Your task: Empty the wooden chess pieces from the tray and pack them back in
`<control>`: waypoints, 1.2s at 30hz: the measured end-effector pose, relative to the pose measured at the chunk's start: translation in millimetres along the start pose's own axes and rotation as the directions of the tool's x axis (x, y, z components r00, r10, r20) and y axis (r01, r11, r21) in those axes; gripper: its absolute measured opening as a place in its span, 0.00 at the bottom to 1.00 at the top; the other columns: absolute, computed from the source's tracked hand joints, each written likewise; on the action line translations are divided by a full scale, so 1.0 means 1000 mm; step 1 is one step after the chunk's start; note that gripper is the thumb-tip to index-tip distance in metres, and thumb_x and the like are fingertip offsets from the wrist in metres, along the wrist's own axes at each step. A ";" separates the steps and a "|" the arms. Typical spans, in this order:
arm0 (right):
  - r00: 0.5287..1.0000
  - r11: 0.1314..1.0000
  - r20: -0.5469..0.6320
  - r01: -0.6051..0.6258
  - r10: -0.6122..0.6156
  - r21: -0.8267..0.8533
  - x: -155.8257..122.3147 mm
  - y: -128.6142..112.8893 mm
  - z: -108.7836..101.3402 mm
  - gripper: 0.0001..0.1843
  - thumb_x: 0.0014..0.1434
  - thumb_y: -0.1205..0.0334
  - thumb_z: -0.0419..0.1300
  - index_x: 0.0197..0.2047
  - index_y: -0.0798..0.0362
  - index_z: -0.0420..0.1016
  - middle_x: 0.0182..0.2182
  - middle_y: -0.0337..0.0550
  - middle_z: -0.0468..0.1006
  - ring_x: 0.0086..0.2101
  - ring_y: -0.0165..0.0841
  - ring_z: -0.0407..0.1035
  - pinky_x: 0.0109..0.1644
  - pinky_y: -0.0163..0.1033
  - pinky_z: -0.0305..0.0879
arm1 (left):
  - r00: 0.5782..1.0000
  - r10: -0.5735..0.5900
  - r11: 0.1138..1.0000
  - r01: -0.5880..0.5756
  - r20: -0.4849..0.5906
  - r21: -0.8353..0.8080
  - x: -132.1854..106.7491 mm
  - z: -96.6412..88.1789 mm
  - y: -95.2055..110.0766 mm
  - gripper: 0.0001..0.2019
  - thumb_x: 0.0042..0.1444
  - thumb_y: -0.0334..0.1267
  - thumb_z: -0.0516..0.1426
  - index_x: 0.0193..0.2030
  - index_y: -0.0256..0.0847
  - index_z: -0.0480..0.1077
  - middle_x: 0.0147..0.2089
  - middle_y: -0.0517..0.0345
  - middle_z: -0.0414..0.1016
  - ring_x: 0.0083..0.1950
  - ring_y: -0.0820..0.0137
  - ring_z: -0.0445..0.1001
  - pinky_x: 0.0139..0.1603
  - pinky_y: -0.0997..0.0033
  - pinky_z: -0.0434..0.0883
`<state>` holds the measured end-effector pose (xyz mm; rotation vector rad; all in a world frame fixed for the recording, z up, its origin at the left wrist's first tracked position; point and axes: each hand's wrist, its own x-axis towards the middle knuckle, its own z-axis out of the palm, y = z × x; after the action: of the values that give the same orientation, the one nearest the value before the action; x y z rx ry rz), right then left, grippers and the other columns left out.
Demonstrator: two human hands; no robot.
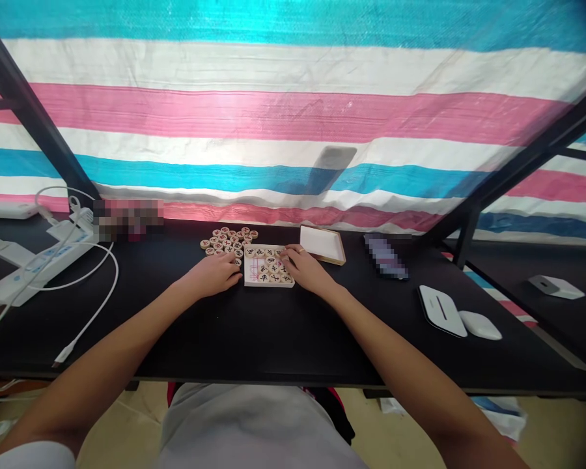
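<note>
A small shallow wooden box [254, 279] lies on the black table [273, 332], with several round wooden chess discs in its right half. A loose heap of the same discs [228, 240] lies just behind and to the left of it. My left hand [215, 273] rests at the box's left edge with fingers curled, next to the heap. My right hand [303, 268], a ring on one finger, lies at the box's right edge with fingertips on the discs inside. Whether either hand holds a disc is hidden.
The box lid [323, 244] lies behind my right hand. A white power strip [39, 260] with cables lies at the left. White flat devices [442, 311] [479, 324] lie at the right. A striped tarp [293, 117] hangs behind the table, between black frame bars.
</note>
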<state>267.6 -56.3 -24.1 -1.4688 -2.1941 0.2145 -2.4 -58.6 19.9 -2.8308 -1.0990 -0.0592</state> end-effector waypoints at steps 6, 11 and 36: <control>1.000 1.000 0.012 -0.011 0.010 0.007 0.000 -0.001 -0.001 0.15 0.65 0.59 0.47 0.48 0.54 0.71 0.52 0.54 0.67 0.52 0.40 0.66 0.59 0.46 0.61 | 0.993 -0.088 0.996 0.089 0.082 0.002 0.002 0.000 0.005 0.15 0.63 0.43 0.48 0.40 0.38 0.73 0.38 0.51 0.76 0.39 0.63 0.76 0.34 0.69 0.68; 1.000 1.000 0.017 -0.017 0.017 0.015 0.000 -0.001 0.000 0.15 0.65 0.59 0.48 0.48 0.54 0.71 0.52 0.54 0.66 0.52 0.40 0.66 0.59 0.46 0.60 | 0.989 -0.118 0.993 0.115 0.094 0.033 0.002 -0.003 0.005 0.15 0.63 0.42 0.47 0.41 0.39 0.73 0.39 0.52 0.77 0.40 0.62 0.76 0.33 0.68 0.68; 1.000 1.000 -0.005 0.011 -0.011 0.008 0.001 0.002 0.001 0.14 0.65 0.60 0.48 0.47 0.54 0.71 0.51 0.53 0.67 0.53 0.40 0.65 0.60 0.46 0.61 | 0.972 0.208 0.960 -0.224 -0.108 -0.170 0.000 0.008 0.021 0.18 0.67 0.44 0.46 0.59 0.43 0.65 0.52 0.53 0.71 0.48 0.68 0.74 0.45 0.74 0.69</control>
<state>268.6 -54.4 -26.0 -1.4514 -2.1942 0.2150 11.8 -73.1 10.0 -3.0562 -0.7978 -0.2790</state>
